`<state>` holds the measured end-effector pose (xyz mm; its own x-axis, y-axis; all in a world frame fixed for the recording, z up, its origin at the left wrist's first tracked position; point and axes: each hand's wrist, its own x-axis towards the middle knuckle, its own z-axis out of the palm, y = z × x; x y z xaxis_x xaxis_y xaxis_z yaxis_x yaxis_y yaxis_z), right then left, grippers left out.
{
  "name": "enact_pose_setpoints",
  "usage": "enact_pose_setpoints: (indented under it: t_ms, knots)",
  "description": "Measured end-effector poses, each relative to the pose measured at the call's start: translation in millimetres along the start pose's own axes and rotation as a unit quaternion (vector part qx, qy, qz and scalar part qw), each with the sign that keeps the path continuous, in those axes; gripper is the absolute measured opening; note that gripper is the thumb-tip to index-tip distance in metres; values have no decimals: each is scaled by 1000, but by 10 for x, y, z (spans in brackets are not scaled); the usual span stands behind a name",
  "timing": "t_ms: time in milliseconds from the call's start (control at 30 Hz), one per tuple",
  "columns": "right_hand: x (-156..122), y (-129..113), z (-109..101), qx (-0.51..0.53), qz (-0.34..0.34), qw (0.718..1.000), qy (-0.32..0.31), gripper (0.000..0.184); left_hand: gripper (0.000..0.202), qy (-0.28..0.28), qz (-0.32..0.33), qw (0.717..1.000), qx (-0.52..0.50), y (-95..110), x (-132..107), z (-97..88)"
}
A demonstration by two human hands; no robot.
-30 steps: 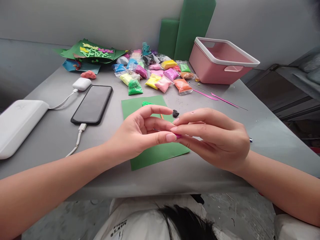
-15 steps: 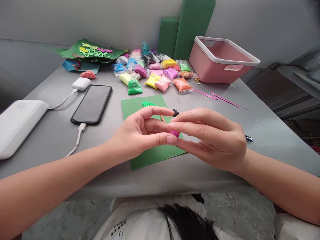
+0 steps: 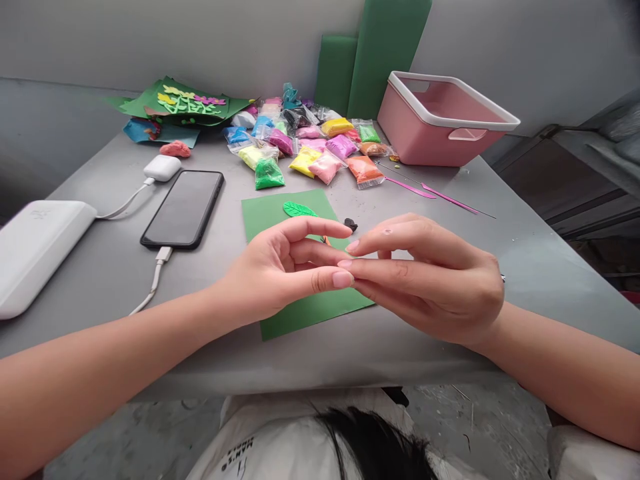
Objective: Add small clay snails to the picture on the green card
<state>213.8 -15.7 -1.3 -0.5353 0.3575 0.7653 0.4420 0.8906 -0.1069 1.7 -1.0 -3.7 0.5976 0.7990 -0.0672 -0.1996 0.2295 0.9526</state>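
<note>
My left hand (image 3: pixel 293 263) and my right hand (image 3: pixel 430 277) meet at their fingertips above a green paper sheet (image 3: pixel 285 323). Between them is the small magenta clay piece seen half a second ago; fingers now hide it. The left thumb and fingers are closed in a pinch, with the index finger stretched above. Right-hand fingertips press together against the left thumb tip. On the sheet lies a green clay leaf (image 3: pixel 299 209) with veins, and a bit of orange clay (image 3: pixel 325 240) shows behind the left fingers. A black clay lump (image 3: pixel 351 225) rests just beyond the fingertips.
Clay packets (image 3: pixel 327 167) in several colours are heaped at the back, beside a pink basket (image 3: pixel 420 137). Pink modelling tools (image 3: pixel 450 199) lie at right. A phone (image 3: pixel 183 210), earbud case (image 3: pixel 163 168) and white power bank (image 3: pixel 45 250) with cables occupy the left; decorated green papers (image 3: pixel 140 105) are behind.
My right fingers have shifted and closed over the magenta clay piece, which has gone out of sight. The right hand has moved slightly right; the left hand has barely moved.
</note>
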Motion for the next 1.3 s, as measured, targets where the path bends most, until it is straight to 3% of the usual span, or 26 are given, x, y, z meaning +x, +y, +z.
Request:
enact_pose_setpoints:
  t_ms: [200, 367, 667, 967, 1300]
  knots:
    - [-1, 14, 36, -43, 6, 999, 7, 18, 39, 10, 11, 1000, 6, -19, 10, 8]
    - [-7, 16, 30, -27, -11, 999, 12, 19, 43, 3, 11, 1000, 9, -8, 3, 4]
    - [-8, 27, 4, -12, -6, 1000, 17, 21, 31, -32, 14, 999, -9, 22, -17, 23]
    - [10, 22, 12, -15, -13, 1000, 8, 24, 39, -2, 13, 1000, -4, -15, 3, 4]
    - [-4, 13, -16, -5, -5, 1000, 3, 21, 35, -43, 24, 999, -11, -4, -9, 4]
